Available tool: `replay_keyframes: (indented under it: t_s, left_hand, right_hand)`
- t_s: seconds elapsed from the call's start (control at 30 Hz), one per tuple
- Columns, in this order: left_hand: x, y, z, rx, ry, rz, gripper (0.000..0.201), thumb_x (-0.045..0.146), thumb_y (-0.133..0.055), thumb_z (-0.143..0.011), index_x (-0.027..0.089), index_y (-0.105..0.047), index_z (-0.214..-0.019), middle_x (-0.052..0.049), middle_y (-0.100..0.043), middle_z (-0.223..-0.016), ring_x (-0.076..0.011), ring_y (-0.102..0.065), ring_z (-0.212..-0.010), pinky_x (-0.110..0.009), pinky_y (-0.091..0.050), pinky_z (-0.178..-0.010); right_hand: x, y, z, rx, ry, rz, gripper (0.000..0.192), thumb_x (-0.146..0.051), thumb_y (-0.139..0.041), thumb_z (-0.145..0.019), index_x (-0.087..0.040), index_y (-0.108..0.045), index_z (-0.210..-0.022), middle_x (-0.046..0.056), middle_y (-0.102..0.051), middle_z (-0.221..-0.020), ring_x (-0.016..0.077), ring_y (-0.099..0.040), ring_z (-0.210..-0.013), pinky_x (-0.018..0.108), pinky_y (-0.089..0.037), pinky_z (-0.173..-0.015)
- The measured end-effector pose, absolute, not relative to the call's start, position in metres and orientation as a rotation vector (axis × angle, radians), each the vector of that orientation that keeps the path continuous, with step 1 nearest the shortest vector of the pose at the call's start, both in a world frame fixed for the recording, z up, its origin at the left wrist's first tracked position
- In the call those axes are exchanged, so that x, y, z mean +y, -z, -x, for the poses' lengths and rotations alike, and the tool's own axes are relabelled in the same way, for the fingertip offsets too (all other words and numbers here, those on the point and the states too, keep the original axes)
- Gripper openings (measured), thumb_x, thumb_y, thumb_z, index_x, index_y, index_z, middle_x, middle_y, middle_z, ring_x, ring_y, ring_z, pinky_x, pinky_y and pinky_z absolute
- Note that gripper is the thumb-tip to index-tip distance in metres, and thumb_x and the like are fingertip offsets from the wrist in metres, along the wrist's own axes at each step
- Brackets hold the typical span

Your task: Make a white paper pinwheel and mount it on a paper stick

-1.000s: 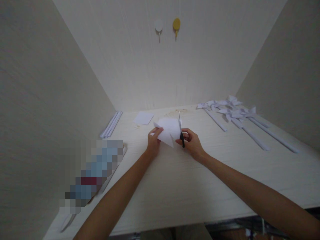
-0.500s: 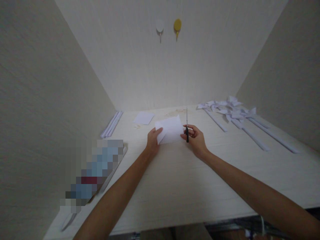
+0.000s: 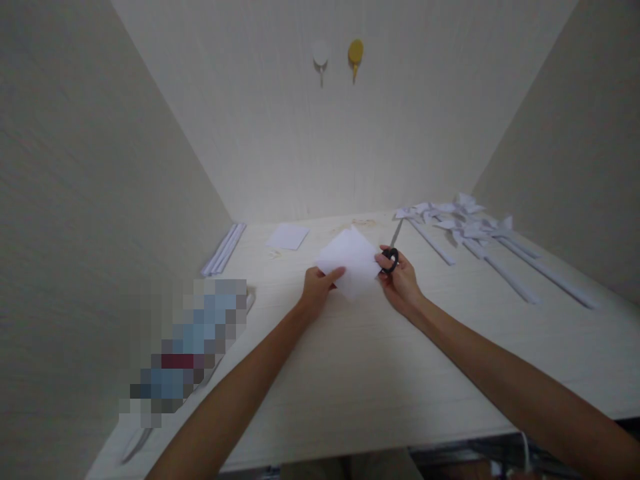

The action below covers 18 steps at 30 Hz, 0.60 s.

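Observation:
A sheet of white paper (image 3: 353,257) is held above the table, turned so that one corner points away from me. My left hand (image 3: 319,288) pinches its lower left edge, thumb on top. My right hand (image 3: 400,280) is closed around the black handles of a pair of scissors (image 3: 393,257), whose blades point up and away. Fingers of that same hand also touch the paper's right corner. Just beyond the left hand, another white paper square (image 3: 289,236) lies flat on the table.
White paper rolls (image 3: 224,250) lie at the left wall. Paper pinwheel-like shapes on sticks (image 3: 510,273) spread across the right side. A pixelated object (image 3: 195,340) occupies the front left. A white hook (image 3: 321,53) and a yellow hook (image 3: 355,52) hang on the back wall.
The paper has turned, its corner now pointing away, and moved slightly right. My left hand has shifted right along it. The scissors have tilted, showing their handle loops.

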<state>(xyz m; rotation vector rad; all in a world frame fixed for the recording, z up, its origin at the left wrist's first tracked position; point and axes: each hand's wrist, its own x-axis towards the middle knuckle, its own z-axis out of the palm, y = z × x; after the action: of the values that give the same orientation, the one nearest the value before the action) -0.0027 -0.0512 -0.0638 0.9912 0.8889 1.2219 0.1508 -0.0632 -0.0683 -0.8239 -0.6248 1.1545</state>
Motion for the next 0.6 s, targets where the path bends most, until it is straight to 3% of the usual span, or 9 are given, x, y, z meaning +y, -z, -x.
replay_keyframes:
  t_s: [0.3,0.5,0.6]
  left_hand:
    - [-0.050,0.059,0.002,0.892,-1.346,-0.901,0.019,0.024,-0.069,-0.054,0.011,-0.062,-0.065,-0.004,-0.066,-0.066,-0.0129,-0.060,-0.059,-0.025,-0.048,-0.059]
    - [-0.057,0.055,-0.001,0.905,-1.322,-0.971,0.021,0.027,-0.065,-0.058,0.013,-0.062,-0.073,-0.004,-0.066,-0.070,-0.0143,-0.060,-0.060,-0.026,-0.048,-0.057]
    - [-0.059,0.056,0.000,0.924,-1.307,-1.069,0.026,0.025,-0.068,-0.055,0.013,-0.061,-0.077,-0.005,-0.067,-0.077,-0.0175,-0.061,-0.069,-0.029,-0.049,-0.064]
  right_hand:
    - [-0.070,0.069,-0.141,-0.774,-1.245,0.851,0.039,-0.018,-0.072,-0.047,-0.019,-0.054,-0.082,-0.008,-0.055,-0.058,0.0035,-0.046,-0.045,0.016,-0.037,-0.042]
    - [-0.070,0.069,-0.141,-0.758,-1.237,0.862,0.038,-0.018,-0.071,-0.047,-0.020,-0.054,-0.081,-0.009,-0.053,-0.054,0.0039,-0.045,-0.043,0.016,-0.033,-0.040]
    - [-0.071,0.068,-0.141,-0.768,-1.240,0.864,0.037,-0.018,-0.071,-0.048,-0.020,-0.054,-0.081,-0.009,-0.052,-0.053,0.0041,-0.044,-0.043,0.016,-0.032,-0.039]
